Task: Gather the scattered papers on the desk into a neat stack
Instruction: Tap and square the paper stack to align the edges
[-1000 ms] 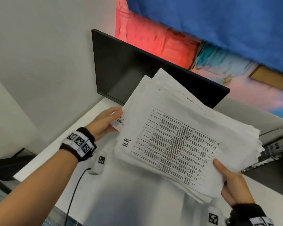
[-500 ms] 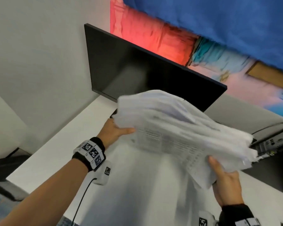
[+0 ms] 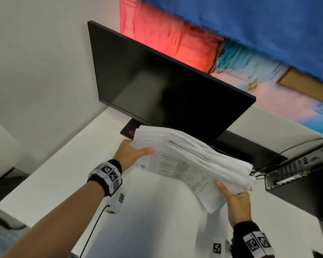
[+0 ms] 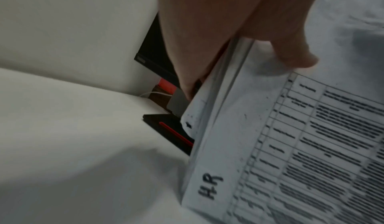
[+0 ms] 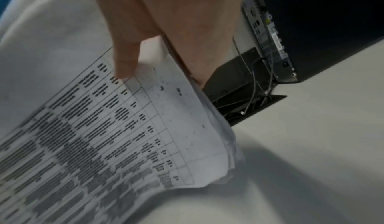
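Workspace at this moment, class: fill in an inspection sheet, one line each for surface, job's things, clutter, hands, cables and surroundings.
Surface: white desk, bare where visible.
Job's things: paper stack held up above the desk, edges uneven; the sheet facing the wrist cameras is a printed table marked "HR".
Clutter: nothing seen loose on the desk.
Hands: left hand grips the stack's left end, thumb on the printed sheet; right hand grips the right end, thumb on the printed sheet.
Cables: thin cables run to the computer case; a black lead hangs from the left wrist camera.
Surroundings: dark monitor behind the stack; white wall; colourful blurred backdrop.
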